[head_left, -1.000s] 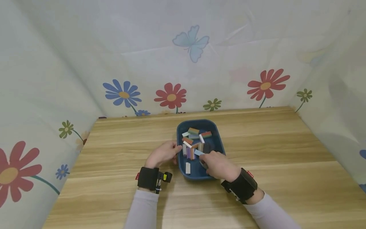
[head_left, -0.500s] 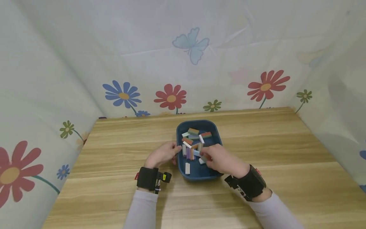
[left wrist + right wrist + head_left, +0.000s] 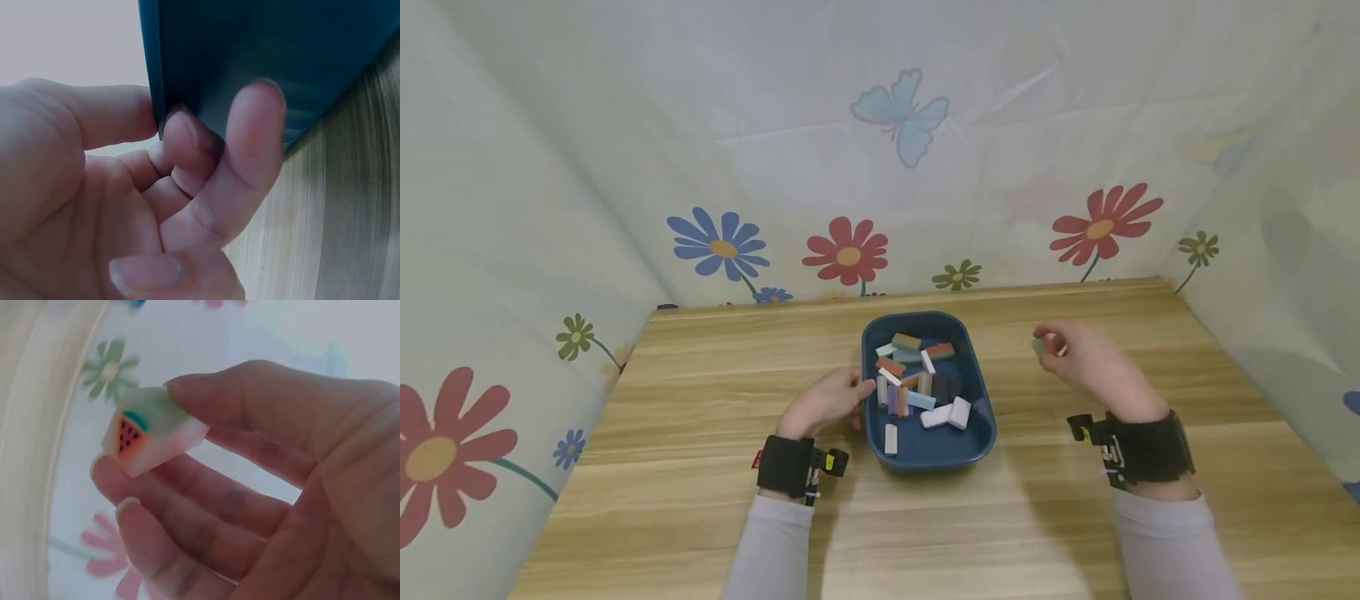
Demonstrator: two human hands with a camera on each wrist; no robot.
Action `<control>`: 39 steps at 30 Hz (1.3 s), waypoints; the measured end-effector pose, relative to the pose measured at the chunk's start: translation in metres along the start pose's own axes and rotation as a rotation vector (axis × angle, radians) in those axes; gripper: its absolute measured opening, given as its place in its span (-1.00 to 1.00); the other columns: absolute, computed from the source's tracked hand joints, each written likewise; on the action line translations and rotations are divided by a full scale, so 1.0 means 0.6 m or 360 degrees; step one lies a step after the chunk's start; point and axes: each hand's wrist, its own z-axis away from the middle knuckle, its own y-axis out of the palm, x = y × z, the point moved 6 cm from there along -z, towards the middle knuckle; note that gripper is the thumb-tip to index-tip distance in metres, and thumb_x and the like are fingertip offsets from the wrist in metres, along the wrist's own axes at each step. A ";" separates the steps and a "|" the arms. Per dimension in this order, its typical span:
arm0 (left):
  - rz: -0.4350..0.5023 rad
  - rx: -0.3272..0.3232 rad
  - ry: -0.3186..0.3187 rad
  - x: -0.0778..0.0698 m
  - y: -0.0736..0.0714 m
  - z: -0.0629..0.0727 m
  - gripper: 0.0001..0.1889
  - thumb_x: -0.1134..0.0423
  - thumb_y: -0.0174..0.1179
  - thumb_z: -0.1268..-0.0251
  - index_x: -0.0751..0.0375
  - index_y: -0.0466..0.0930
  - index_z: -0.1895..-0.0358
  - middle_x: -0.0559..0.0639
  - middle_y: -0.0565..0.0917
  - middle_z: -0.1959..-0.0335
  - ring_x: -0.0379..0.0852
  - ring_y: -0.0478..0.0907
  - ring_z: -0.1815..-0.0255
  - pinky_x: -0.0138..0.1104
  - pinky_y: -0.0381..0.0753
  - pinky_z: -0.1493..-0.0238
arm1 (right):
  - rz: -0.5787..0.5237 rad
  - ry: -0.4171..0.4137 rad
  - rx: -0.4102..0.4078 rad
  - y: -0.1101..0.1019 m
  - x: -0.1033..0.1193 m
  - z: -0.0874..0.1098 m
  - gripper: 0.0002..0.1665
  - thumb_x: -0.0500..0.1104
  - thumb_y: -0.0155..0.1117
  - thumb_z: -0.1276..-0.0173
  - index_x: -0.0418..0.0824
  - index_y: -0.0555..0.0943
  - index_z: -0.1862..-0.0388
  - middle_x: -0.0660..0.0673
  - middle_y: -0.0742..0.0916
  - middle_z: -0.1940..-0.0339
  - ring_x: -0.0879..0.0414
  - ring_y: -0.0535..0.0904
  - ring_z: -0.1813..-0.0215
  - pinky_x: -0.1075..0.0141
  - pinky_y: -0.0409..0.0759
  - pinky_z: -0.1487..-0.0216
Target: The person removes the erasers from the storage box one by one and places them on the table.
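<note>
In the head view my right hand point(image 3: 1086, 362) is raised right of the blue tray point(image 3: 925, 458). Its thumb and fingertips pinch a small pale green and white eraser point(image 3: 159, 437) with a watermelon slice printed on its end, well shown in the right wrist view. My left hand point(image 3: 827, 402) grips the tray's left rim, thumb and a finger on either side of the wall point(image 3: 150, 50). Inside the tray lie several small blocks: two white ones point(image 3: 936, 416) near the front right, a light blue one point(image 3: 921, 400), a purple one point(image 3: 893, 400) and an orange-green one point(image 3: 906, 342).
A wood-grain table point(image 3: 737, 358) carries the tray. White cloth with printed flowers point(image 3: 848, 257) and a butterfly point(image 3: 901, 117) hangs behind and at both sides. Each wrist wears a black strap point(image 3: 786, 467) with a small camera.
My right hand has come up out of the tray and moved right, carrying the eraser. The white blocks at the tray's front right now show. My left hand stays at the rim.
</note>
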 end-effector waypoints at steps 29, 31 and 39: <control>-0.0046 0.0011 0.0014 -0.002 0.001 0.004 -0.72 0.19 -0.04 -0.56 0.27 0.46 0.35 0.02 0.46 0.56 -0.02 0.57 0.51 -0.07 0.51 0.24 | 0.0002 0.0330 0.0354 0.070 -0.166 -0.011 -0.65 -0.20 0.23 -0.31 -0.47 0.56 0.05 -0.18 0.65 0.41 -0.07 0.51 0.34 0.06 0.48 0.27; -0.0036 0.0014 0.0007 -0.001 0.000 0.003 -0.72 0.19 -0.04 -0.56 0.27 0.46 0.35 0.02 0.46 0.56 -0.02 0.56 0.50 -0.05 0.51 0.23 | 0.0005 0.0328 0.0358 0.070 -0.166 -0.011 -0.63 -0.20 0.23 -0.30 -0.47 0.55 0.04 -0.16 0.66 0.44 -0.07 0.52 0.34 0.05 0.48 0.26; -0.0027 0.0018 0.0008 0.002 -0.002 0.001 -0.71 0.18 -0.05 -0.56 0.28 0.45 0.34 0.01 0.45 0.55 -0.03 0.54 0.49 -0.12 0.49 0.27 | -0.0016 0.0358 0.0331 0.057 -0.158 -0.010 -0.29 -0.07 0.31 -0.31 -0.53 0.35 -0.23 -0.40 0.63 0.20 -0.10 0.59 0.26 -0.16 0.49 0.10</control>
